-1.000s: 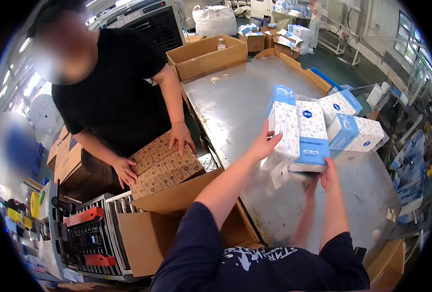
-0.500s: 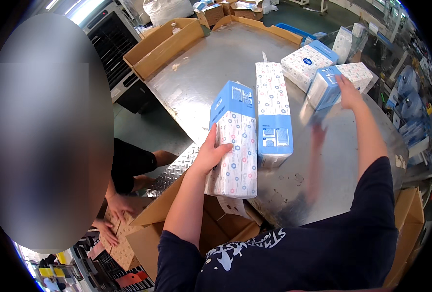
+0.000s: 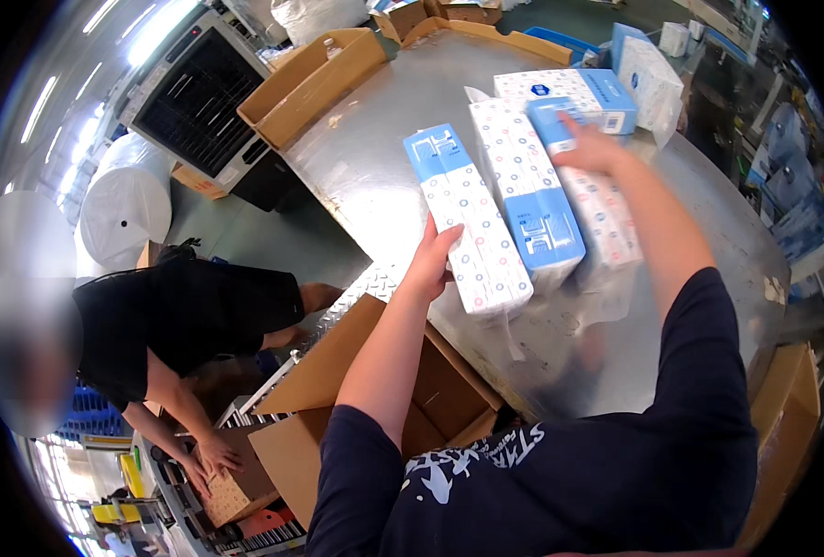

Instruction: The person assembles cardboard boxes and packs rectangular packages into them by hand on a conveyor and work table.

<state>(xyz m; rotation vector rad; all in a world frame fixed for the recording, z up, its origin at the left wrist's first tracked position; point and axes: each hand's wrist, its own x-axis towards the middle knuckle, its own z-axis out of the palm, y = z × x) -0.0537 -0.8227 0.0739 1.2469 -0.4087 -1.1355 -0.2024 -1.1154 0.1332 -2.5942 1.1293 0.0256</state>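
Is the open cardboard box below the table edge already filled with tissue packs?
No: the open cardboard box shows only bare brown inside, and the tissue packs are above the metal table.

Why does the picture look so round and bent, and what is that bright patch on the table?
Head view: the fisheye lens bows the metal table edges and blackens the corners; overhead light glares off its sheen beside the left hand; the right hand looks slightly motion-blurred.
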